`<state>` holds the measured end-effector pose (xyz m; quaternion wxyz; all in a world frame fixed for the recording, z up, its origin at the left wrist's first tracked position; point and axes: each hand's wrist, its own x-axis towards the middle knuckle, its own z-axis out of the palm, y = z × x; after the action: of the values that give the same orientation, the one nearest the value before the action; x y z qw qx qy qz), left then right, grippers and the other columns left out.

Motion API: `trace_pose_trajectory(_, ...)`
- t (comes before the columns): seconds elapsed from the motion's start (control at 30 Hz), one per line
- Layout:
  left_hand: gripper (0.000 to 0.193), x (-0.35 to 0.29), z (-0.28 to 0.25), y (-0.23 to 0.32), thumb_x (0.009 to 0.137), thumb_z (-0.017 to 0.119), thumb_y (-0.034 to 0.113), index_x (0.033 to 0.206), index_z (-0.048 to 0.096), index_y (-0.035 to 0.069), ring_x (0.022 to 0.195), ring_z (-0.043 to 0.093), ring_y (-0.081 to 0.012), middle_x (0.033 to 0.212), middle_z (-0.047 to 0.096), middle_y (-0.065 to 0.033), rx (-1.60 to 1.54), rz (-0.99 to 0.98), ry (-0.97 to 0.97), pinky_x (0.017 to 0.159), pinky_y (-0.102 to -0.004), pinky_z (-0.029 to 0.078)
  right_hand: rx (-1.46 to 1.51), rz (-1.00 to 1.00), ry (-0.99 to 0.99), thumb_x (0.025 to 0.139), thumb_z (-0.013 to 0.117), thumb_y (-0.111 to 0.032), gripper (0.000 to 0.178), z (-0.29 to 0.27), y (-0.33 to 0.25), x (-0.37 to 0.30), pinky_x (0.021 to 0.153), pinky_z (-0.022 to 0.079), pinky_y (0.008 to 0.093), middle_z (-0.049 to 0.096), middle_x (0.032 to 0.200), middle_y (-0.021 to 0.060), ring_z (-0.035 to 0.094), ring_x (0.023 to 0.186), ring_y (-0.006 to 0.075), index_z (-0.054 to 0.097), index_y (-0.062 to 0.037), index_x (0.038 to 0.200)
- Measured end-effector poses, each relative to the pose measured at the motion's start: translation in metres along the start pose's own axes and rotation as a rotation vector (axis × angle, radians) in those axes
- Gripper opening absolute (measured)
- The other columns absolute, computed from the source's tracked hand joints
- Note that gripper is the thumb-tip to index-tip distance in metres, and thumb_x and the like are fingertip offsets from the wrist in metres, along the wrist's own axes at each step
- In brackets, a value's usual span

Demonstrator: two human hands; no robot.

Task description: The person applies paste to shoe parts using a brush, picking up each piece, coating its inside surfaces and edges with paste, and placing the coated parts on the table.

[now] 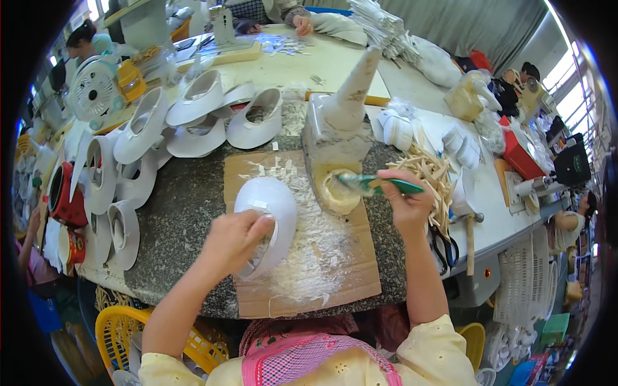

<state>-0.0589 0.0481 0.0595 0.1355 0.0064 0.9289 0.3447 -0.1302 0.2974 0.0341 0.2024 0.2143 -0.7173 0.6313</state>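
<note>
A white visor-shaped piece [278,199] stands tilted over the cardboard, held at its open inner edge by my left hand [239,237], thumb on top. My right hand [409,199] is closed around the green handle of a brush [396,185]. Its bristles rest at the mouth of a round glue pot [341,204], caked with cream-coloured residue. Behind the pot rises a crusted block with a tall whitish cone-shaped bottle [351,100] on it. Beneath the hands lies the cardboard sheet [364,276], covered in dried white flakes.
Several white visors [255,125] crowd the table's left side. To the right are thin wooden sticks [428,170], black-handled scissors [443,249] and a hammer [470,241]. A fan [98,93] stands far left. Across the table a co-worker's hand [302,24] shows. A yellow basket [119,334] sits low left.
</note>
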Motion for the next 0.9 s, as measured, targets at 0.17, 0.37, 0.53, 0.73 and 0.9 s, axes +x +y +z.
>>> trace_pose_trajectory(0.17,0.022,-0.02,-0.005,-0.039,0.071,0.055,0.022,0.078,0.055,0.002,0.076,0.053,-0.0288,0.076,0.056,-0.0129,0.237,0.702,0.103,0.073,-0.0364,0.041,0.131,0.149,-0.022,0.07,0.056,0.0,0.011,-0.041,0.017,-0.017,0.044,0.034,0.016,0.057,0.069,0.0019,0.046,0.05,0.006,0.06,-0.0029,0.08)
trace_pose_trajectory(0.37,0.015,-0.041,0.024,-0.033,0.065,0.059,0.007,0.078,0.054,0.0,0.07,0.054,-0.0202,0.072,0.056,-0.0096,0.234,0.434,0.285,0.07,-0.0295,0.042,0.248,0.191,-0.139,0.069,0.058,0.0,0.01,-0.016,-0.009,-0.043,0.046,0.033,0.0171,0.055,0.066,0.0044,0.046,0.055,0.0072,0.06,0.0009,0.079)
trace_pose_trajectory(0.53,0.033,-0.029,0.044,-0.013,0.077,0.05,0.016,0.105,0.045,-0.001,0.078,0.052,-0.0142,0.09,0.055,-0.0078,-0.521,-0.019,0.052,0.069,-0.024,0.04,0.394,0.129,-0.13,0.066,0.061,0.0,0.012,0.036,-0.016,-0.047,0.055,0.037,0.0189,0.055,0.07,0.0069,0.05,0.064,0.0103,0.06,-0.0002,0.079)
trace_pose_trajectory(0.73,0.118,-0.023,0.039,-0.015,0.043,0.007,0.086,0.127,0.019,0.004,0.109,0.036,-0.0208,0.12,0.036,-0.0107,-1.432,-0.098,-0.126,0.092,-0.0348,0.025,0.3,-0.092,-0.551,0.064,0.062,-0.001,0.014,0.046,-0.016,-0.062,0.047,0.041,0.0247,0.057,0.063,0.0036,0.053,0.053,0.0163,0.063,-0.0096,0.075)
trace_pose_trajectory(0.9,0.11,-0.026,0.03,-0.015,0.051,0.013,0.083,0.123,0.026,0.002,0.107,0.04,-0.0212,0.118,0.04,-0.0106,-1.505,-0.057,-0.162,0.089,-0.0347,0.03,0.346,0.04,-0.175,0.064,0.062,-0.003,0.013,0.054,-0.025,-0.043,0.049,0.042,0.0265,0.057,0.064,0.0051,0.054,0.055,0.0177,0.063,-0.0115,0.073)
